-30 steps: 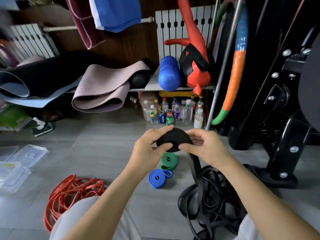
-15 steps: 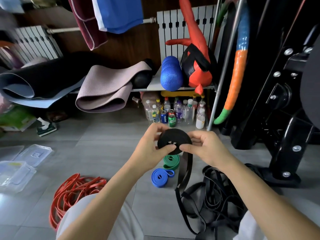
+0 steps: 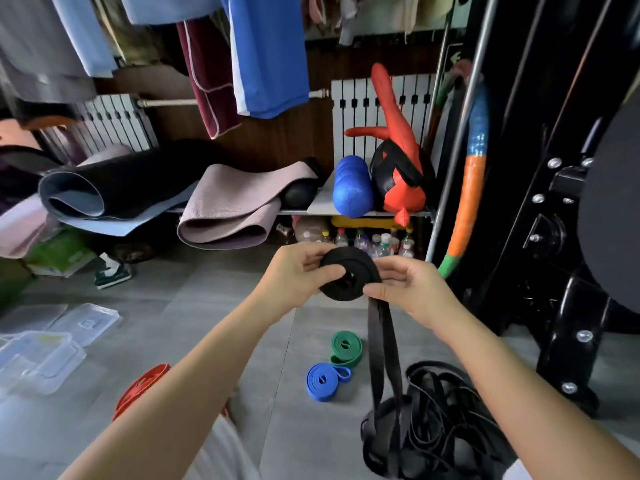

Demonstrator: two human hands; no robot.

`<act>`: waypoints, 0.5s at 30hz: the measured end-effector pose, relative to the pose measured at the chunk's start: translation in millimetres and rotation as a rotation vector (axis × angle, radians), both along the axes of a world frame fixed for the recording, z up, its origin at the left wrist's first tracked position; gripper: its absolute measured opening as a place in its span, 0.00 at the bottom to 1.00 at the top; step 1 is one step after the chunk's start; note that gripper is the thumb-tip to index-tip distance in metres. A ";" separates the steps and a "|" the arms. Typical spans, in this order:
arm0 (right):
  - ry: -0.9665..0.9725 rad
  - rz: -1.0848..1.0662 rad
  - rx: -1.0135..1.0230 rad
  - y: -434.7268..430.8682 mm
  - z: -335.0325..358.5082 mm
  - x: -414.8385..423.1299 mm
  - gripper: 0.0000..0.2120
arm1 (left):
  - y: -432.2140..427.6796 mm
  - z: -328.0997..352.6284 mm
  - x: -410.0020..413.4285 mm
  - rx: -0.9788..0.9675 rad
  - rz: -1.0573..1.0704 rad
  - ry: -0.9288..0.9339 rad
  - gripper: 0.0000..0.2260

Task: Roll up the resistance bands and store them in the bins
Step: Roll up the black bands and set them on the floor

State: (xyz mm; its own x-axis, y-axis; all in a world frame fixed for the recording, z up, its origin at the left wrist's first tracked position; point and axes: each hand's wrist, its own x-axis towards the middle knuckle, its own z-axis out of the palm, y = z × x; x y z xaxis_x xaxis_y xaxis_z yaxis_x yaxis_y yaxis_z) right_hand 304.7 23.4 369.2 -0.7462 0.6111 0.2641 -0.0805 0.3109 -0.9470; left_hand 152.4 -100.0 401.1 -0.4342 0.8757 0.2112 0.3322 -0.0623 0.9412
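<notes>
I hold a partly rolled black resistance band in mid-air between both hands. My left hand grips the coil's left side, thumb over its face. My right hand pinches the right edge where the loose tail hangs down to a tangled pile of black bands on the floor. A rolled green band and a rolled blue band lie on the floor below. Loose red bands lie behind my left forearm. Clear plastic bins sit at the left.
A clear lid lies beside the bins. Rolled mats, a blue foam roller and a red punching dummy rest on a low shelf, bottles beneath. A black gym machine stands at the right.
The view has tilted up, so the hands and coil sit higher against the shelf. The hanging tail looks shorter and straighter as more band has wound onto the coil.
</notes>
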 end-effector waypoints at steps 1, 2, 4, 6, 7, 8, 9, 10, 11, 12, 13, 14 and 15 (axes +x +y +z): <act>0.016 0.003 -0.013 -2.7 3.5 -0.9 0.16 | -2.1 3.0 1.0 0.024 0.008 -0.029 0.13; 0.044 0.002 -0.030 -5.2 7.6 -2.3 0.15 | -3.9 7.1 1.9 0.048 0.009 -0.058 0.13; 0.112 -0.021 -0.066 -8.2 16.9 -5.2 0.13 | -6.1 15.0 3.3 0.083 -0.019 -0.165 0.11; 0.159 -0.036 -0.092 -9.9 26.3 -6.9 0.12 | -7.8 21.6 4.6 0.090 -0.056 -0.285 0.10; 0.162 -0.032 -0.086 -10.3 29.8 -7.1 0.13 | -9.4 24.7 5.6 0.074 -0.064 -0.304 0.10; 0.150 -0.022 -0.070 -10.5 32.1 -6.7 0.13 | -10.8 27.2 6.1 0.038 -0.065 -0.288 0.09; 0.122 -0.012 -0.049 -10.7 33.5 -5.7 0.14 | -12.8 30.3 6.0 -0.015 -0.062 -0.234 0.09; 0.086 0.002 -0.024 -11.4 34.6 -4.8 0.15 | -14.6 34.2 4.8 -0.071 -0.057 -0.152 0.08; 0.048 0.016 0.005 -12.3 35.3 -4.1 0.16 | -16.4 38.3 3.3 -0.117 -0.060 -0.069 0.09; 0.015 0.029 0.030 -13.3 35.8 -3.9 0.16 | -17.7 42.4 1.8 -0.150 -0.069 -0.004 0.09; -0.008 0.039 0.048 -14.2 35.7 -3.7 0.16 | -18.7 45.9 0.8 -0.174 -0.079 0.039 0.09; -0.017 0.046 0.056 -15.3 35.7 -3.8 0.16 | -19.4 48.5 0.5 -0.191 -0.088 0.065 0.09; -0.017 0.048 0.057 -16.6 35.6 -3.3 0.15 | -19.6 49.7 1.0 -0.200 -0.092 0.082 0.08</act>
State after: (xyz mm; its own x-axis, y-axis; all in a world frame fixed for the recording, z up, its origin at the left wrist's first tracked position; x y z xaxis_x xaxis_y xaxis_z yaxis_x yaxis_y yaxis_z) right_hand 301.5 6.8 404.8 -0.7793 0.5584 0.2844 -0.0806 0.3608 -0.9292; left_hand 153.4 -119.6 450.9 -0.3391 0.9388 0.0609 0.4091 0.0888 0.9082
